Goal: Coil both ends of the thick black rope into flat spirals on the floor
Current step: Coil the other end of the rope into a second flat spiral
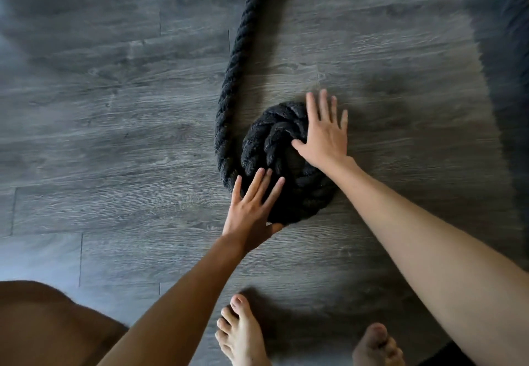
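Observation:
A thick black twisted rope [229,85] runs from the top of the view down to a small flat spiral [272,148] on the grey wood floor. My left hand [252,211] lies flat with spread fingers on the spiral's near left edge. My right hand [325,134] rests flat with fingers apart on the spiral's far right edge, thumb on the coil. Neither hand grips the rope. The rope's other end is out of view.
My two bare feet [243,334] stand just below the spiral near the bottom edge. My left knee [43,322] fills the bottom left corner. A dark blurred shape [503,51] lies along the right edge. Grey floor planks [114,136] spread left of the rope.

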